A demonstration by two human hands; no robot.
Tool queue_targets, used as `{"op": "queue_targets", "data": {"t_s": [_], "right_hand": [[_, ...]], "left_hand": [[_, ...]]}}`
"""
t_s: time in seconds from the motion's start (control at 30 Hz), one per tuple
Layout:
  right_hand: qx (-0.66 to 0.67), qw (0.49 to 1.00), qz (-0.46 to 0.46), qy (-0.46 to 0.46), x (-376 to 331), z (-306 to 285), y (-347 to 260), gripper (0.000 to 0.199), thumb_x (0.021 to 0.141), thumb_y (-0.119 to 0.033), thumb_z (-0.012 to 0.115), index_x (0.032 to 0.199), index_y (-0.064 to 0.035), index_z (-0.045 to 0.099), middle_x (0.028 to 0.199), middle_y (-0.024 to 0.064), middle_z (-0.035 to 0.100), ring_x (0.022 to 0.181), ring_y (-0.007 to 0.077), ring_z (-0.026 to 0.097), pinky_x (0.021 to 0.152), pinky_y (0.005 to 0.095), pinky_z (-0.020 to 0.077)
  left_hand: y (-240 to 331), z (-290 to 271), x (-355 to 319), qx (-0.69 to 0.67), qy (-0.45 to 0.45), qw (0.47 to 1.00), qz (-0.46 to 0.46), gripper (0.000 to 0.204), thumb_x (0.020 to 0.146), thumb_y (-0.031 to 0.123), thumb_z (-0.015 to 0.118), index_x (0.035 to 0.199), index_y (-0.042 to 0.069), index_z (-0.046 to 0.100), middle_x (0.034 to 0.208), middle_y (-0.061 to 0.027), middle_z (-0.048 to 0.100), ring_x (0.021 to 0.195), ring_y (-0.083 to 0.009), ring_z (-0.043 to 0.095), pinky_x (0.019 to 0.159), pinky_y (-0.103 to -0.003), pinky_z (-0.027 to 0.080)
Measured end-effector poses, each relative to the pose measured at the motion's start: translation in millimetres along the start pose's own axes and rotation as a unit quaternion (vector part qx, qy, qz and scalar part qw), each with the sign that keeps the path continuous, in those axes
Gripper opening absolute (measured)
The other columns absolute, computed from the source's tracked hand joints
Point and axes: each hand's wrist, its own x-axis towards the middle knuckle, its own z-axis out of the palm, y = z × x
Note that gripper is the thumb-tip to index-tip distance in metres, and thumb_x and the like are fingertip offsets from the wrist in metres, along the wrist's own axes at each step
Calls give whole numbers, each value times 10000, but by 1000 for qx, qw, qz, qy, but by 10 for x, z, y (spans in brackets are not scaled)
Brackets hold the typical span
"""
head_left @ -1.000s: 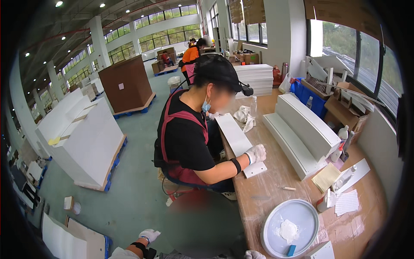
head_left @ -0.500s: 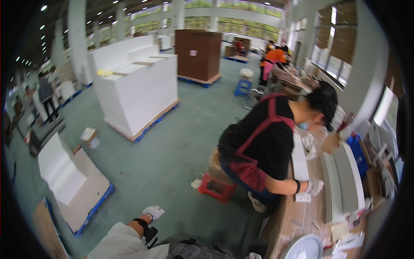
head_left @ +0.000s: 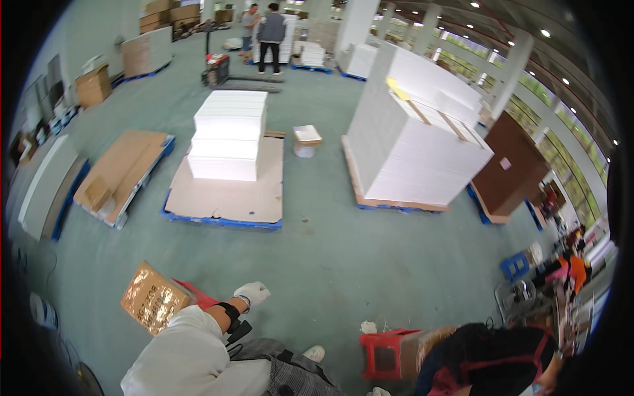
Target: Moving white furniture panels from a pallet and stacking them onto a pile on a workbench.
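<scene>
Cardboard box (head_left: 153, 300), lower left, just beside the person's left forearm, whose white sleeve (head_left: 181, 350) overlaps its lower right corner. Right hand (head_left: 378, 392): white glove, cut off by the lower edge; how far it opens and whether it holds anything cannot be told. Left hand (head_left: 253, 293): white glove, fingers loosely bent, about half open, over the floor with nothing visible in its grasp. The box turns its printed face upward; the visible part slants from upper left to lower right, though the overlap leaves its long axis uncertain. A red part (head_left: 198, 295) shows at its right side. Green floor (head_left: 310, 264) extends from the left hand to the blue-edged pallet (head_left: 228, 198) bearing white panels (head_left: 228, 138); a taller white stack (head_left: 422, 158) stands to the right.
</scene>
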Motion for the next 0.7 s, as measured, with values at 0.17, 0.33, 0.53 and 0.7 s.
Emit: {"op": "queue_targets", "data": {"t_s": [0.17, 0.33, 0.53, 0.7], "right_hand": [[-105, 984, -37, -140, 1101, 257, -647, 328, 1016, -316, 586, 1204, -50, 624, 914, 60, 668, 727, 127, 633, 632, 306, 558], [-368, 883, -112, -270, 2272, 513, -1505, 426, 975, -412, 584, 1193, -46, 605, 1044, 113, 675, 940, 245, 654, 819, 397, 544], [-568, 774, -216, -178, 3333, 1322, -2881, 440, 948, -441, 549, 1109, -60, 698, 899, 130, 741, 783, 249, 730, 790, 383, 546], [-438, 814, -274, -264, 3748, 2282, -3499, 376, 966, -338, 595, 1108, 0, 678, 817, 77, 703, 723, 136, 684, 696, 276, 550]], "left_hand": [[-288, -281, 57, -65, 58, 990, -111, 513, 872, 460, 565, 1238, 116, 667, 1271, -150, 657, 1203, -340, 599, 1023, -415, 456], [-274, -501, 165, -157, 164, 954, -197, 531, 879, 469, 569, 1281, 129, 636, 1278, -159, 650, 1216, -349, 589, 1032, -416, 451], [-280, -530, 84, -181, 242, 913, -273, 569, 881, 489, 560, 1305, 112, 606, 1269, -168, 653, 1202, -356, 596, 1020, -426, 458], [-525, -552, 22, -200, 264, 882, -336, 615, 876, 500, 565, 1325, 80, 579, 1256, -203, 649, 1197, -353, 603, 1016, -421, 460]]}}
